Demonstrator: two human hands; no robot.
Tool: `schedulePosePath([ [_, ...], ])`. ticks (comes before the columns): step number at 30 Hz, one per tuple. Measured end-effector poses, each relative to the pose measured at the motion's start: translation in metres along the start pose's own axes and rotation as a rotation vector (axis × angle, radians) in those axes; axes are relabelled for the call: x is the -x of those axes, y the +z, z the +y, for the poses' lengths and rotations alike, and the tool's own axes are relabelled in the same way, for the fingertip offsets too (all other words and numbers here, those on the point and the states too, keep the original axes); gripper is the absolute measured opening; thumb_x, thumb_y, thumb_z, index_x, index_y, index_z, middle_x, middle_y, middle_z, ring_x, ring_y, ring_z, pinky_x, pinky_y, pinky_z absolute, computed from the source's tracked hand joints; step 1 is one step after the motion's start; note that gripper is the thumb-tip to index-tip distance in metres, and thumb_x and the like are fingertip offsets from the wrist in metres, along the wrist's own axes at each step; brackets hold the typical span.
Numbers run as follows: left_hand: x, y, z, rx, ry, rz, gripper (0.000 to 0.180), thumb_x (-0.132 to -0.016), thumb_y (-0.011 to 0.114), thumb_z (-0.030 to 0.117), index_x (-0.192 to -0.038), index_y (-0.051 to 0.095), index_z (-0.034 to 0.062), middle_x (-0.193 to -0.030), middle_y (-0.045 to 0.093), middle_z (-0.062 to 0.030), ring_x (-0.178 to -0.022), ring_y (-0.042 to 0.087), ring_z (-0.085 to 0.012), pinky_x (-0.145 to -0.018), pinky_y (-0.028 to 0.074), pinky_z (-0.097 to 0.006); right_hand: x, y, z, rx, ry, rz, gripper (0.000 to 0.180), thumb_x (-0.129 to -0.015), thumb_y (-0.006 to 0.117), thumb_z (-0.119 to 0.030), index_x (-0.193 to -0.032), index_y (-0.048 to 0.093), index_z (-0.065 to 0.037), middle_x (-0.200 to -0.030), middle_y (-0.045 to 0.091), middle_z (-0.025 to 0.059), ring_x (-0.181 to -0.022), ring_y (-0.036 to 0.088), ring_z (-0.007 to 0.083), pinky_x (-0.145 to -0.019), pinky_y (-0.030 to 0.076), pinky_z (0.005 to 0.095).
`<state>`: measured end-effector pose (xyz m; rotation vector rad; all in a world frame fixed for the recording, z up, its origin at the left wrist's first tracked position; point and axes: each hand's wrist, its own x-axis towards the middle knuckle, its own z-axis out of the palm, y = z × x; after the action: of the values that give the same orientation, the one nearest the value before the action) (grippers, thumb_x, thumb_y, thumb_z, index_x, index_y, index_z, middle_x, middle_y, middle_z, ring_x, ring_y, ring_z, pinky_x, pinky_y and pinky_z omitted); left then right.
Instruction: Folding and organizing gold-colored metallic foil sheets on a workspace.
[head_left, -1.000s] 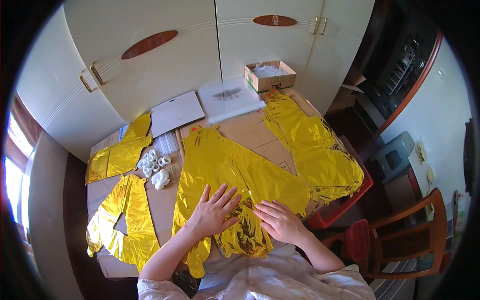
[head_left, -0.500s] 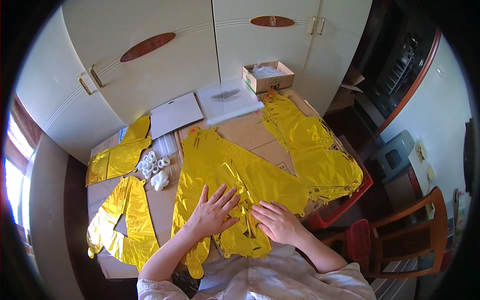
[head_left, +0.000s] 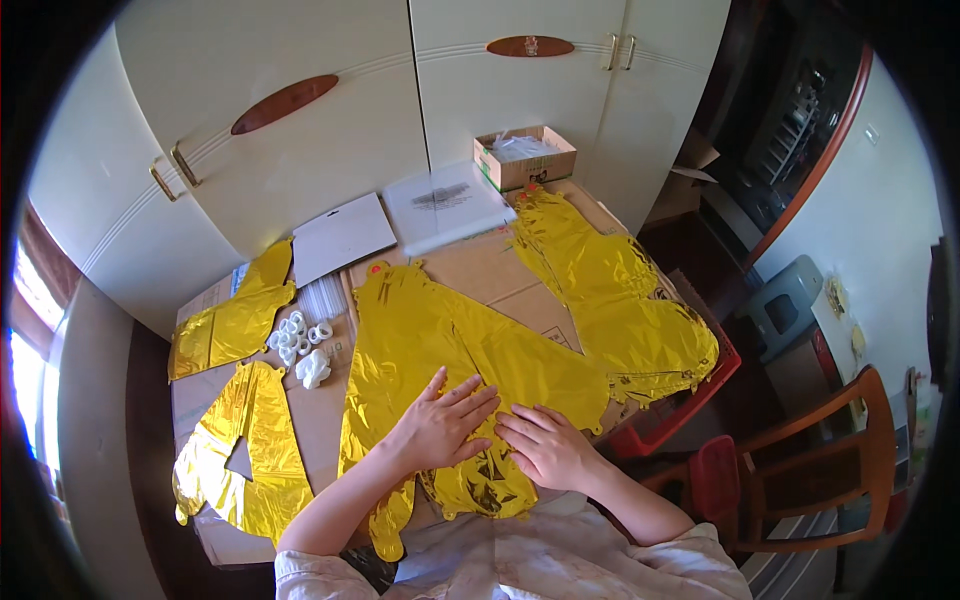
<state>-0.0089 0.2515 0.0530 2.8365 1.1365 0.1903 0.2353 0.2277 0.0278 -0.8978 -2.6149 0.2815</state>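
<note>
A large flat gold foil balloon (head_left: 415, 330) lies across the middle of the cardboard-covered table, its near end creased and crumpled. My left hand (head_left: 447, 425) rests palm down on it, fingers spread. Close beside it, my right hand (head_left: 548, 445) is also laid on the foil, with fingers stretched out. The hands' fingertips nearly meet, and neither hand grips anything. To the right is another gold foil balloon (head_left: 620, 310). At the near left lies an A-shaped gold foil balloon (head_left: 272, 425), and behind it a further gold foil piece (head_left: 235, 325).
Several white rolls (head_left: 290, 335) and a crumpled white piece (head_left: 314, 370) sit left of the middle balloon, by clear thin tubes (head_left: 322, 299). Behind are a white board (head_left: 343, 240), clear plastic packaging (head_left: 450, 218) and a cardboard box (head_left: 530, 172). A wooden chair (head_left: 880, 440) stands right.
My left hand has slid a little to the right over the foil, closer to my right hand. The whole view has shifted slightly.
</note>
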Motion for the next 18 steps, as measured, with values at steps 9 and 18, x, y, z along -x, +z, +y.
schedulePosePath([
  [9, 0.001, 0.008, -0.003, -0.051, -0.002, -0.015, 0.064, -0.095, 0.047, 0.055, -0.145, 0.044, 0.0145, -0.150, 0.043, -0.0004, -0.140, 0.038, -0.0222, -0.115, 0.021, -0.060, 0.003, -0.007, -0.002, 0.056, -0.006, -0.044, 0.047, -0.090, 0.060, -0.027, -0.132, 0.056, -0.007, -0.141, 0.052, 0.0061, -0.133, 0.044, 0.0259, -0.106, 0.037, 0.0461],
  [18, 0.001, 0.008, -0.005, -0.017, -0.001, -0.041, 0.067, -0.094, 0.049, 0.054, -0.147, 0.040, 0.0152, -0.153, 0.040, -0.0019, -0.142, 0.035, -0.0234, -0.115, 0.019, -0.061, 0.011, -0.016, -0.007, 0.107, -0.023, -0.104, 0.050, -0.092, 0.058, -0.040, -0.136, 0.056, -0.014, -0.143, 0.052, 0.0006, -0.136, 0.041, 0.0238, -0.110, 0.032, 0.0501],
])
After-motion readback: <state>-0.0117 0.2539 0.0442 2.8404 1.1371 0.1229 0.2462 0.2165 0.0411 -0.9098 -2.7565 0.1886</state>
